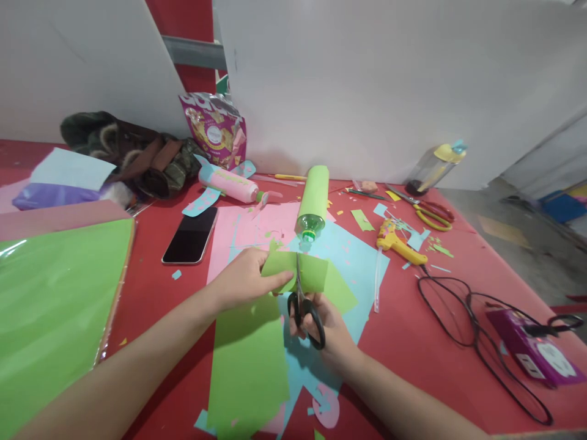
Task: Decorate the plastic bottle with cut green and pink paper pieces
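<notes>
My left hand (250, 278) grips a small piece of green paper (314, 273) by its left part, thumb on top. In my right hand (328, 324) is a pair of scissors (313, 324) with black handles; its blades lie across the middle of the paper piece. Just beyond stands out a plastic bottle (315, 192) wrapped in green paper, lying with its cap toward me. Below my hands are a larger green sheet (250, 366) and a light blue sheet (367, 269).
A phone (190, 236) and a pink paper-covered bottle with wings (232, 185) lie to the left. On the right are a yellow glue gun (400, 243), its black cord (472, 333), a purple power strip (534, 348) and red-and-yellow-handled scissors (433, 212). Paper scraps are scattered around.
</notes>
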A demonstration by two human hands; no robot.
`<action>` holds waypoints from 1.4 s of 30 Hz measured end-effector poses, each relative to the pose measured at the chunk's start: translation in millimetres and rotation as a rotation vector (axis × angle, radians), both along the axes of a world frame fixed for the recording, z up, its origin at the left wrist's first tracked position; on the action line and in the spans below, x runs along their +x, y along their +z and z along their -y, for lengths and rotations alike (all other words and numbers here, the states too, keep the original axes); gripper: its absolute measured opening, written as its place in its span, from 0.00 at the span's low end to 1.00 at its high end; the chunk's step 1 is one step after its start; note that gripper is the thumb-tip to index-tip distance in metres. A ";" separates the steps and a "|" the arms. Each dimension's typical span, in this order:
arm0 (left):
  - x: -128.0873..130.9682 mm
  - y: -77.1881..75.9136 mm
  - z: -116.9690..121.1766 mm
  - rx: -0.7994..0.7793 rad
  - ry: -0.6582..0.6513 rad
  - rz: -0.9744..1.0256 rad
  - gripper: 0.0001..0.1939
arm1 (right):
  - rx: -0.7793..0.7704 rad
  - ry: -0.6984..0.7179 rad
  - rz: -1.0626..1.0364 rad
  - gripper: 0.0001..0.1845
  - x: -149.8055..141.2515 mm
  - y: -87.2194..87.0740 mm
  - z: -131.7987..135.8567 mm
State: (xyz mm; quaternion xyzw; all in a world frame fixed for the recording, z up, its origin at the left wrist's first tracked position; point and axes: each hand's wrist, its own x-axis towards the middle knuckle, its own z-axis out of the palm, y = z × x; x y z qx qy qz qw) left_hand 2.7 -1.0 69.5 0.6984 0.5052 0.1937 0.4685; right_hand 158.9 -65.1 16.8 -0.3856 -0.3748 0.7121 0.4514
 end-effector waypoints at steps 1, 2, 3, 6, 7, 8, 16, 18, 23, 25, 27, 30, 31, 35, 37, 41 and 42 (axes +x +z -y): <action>-0.3 0.3 -0.3 0.004 -0.002 -0.004 0.15 | 0.001 -0.003 -0.007 0.26 0.1 -0.5 -0.1; -0.5 0.7 -0.5 0.007 -0.004 -0.006 0.14 | -0.001 -0.008 -0.013 0.26 0.2 -1.0 -0.2; -0.7 1.2 -0.8 0.006 -0.006 -0.007 0.14 | -0.005 -0.016 -0.019 0.26 0.2 -1.7 -0.3; -1.4 3.0 -1.4 -0.025 0.002 -0.010 0.14 | -0.033 -0.038 -0.030 0.27 0.0 -2.8 -0.4; -1.7 3.7 -1.5 -0.041 0.008 -0.013 0.14 | -0.042 -0.042 -0.030 0.27 -0.2 -2.6 -0.5; -2.1 4.5 -1.5 -0.057 0.015 -0.016 0.14 | -0.048 -0.044 -0.028 0.28 -0.4 -2.0 -0.6; -4.7 13.9 -1.8 -0.042 0.053 -0.046 0.14 | -0.067 0.001 0.064 0.29 0.6 6.6 -1.9; -6.1 15.4 -3.0 -0.037 0.060 -0.059 0.14 | -0.064 0.015 0.089 0.28 1.3 7.0 -1.8; -12.1 15.0 -5.7 -0.047 0.088 -0.120 0.17 | -0.078 0.004 0.095 0.29 1.4 5.4 -1.7; -13.3 13.8 -5.7 -0.058 0.096 -0.125 0.17 | -0.080 0.006 0.101 0.28 1.1 4.6 -1.7; -12.3 12.2 -5.1 -0.065 0.100 -0.077 0.16 | -0.077 0.016 0.107 0.27 0.9 3.6 -1.4; -7.3 9.4 -3.7 -0.053 0.110 0.013 0.16 | -0.053 0.033 0.078 0.27 1.4 1.7 -0.5; -5.6 8.5 -3.4 -0.043 0.123 0.033 0.15 | -0.035 0.042 0.057 0.27 1.7 1.0 -0.2; -2.8 4.5 -3.4 -0.016 0.203 0.044 0.14 | 0.013 0.109 -0.072 0.27 3.2 -0.8 1.2; -4.0 1.9 -4.3 0.030 0.235 -0.005 0.15 | -0.003 0.156 -0.147 0.25 3.5 -0.8 1.6; -6.6 -2.5 -6.3 0.181 0.271 -0.188 0.16 | -0.052 0.274 -0.232 0.24 3.2 -0.7 2.1; -7.0 -2.8 -6.6 0.201 0.273 -0.220 0.16 | -0.054 0.292 -0.231 0.24 3.2 -0.8 2.2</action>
